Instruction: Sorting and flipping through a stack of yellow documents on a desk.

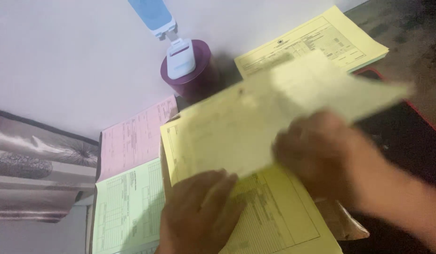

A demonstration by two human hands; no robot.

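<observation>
A pale yellow sheet (255,127) is held up by the right hand (317,150), fingers closed on its lower edge near the middle; the hand is blurred, so exact finger placement can't be told. The sheet is lifted clear of the stack w/ its long axis running from lower left to upper right, the far corner tilted up toward the top right. It looks thin, floppy, printed w/ faint form lines, slightly curled.

The left hand (199,211) is laid flat, fingers together, on the yellow stack of forms (279,221) below, just under the lifted sheet's lower-left corner. Nothing is pinched by it; the stack is pressed down only. The left hand is nearer the sheet's free left end, the right is already on it.

Beside the stack to the left, a green form (128,207) and a pink form (138,136) are laid out. A second yellow pile (321,42) is seen at top right, w/ a purple cup (192,77) and a blue-white dispenser (168,33) behind.
</observation>
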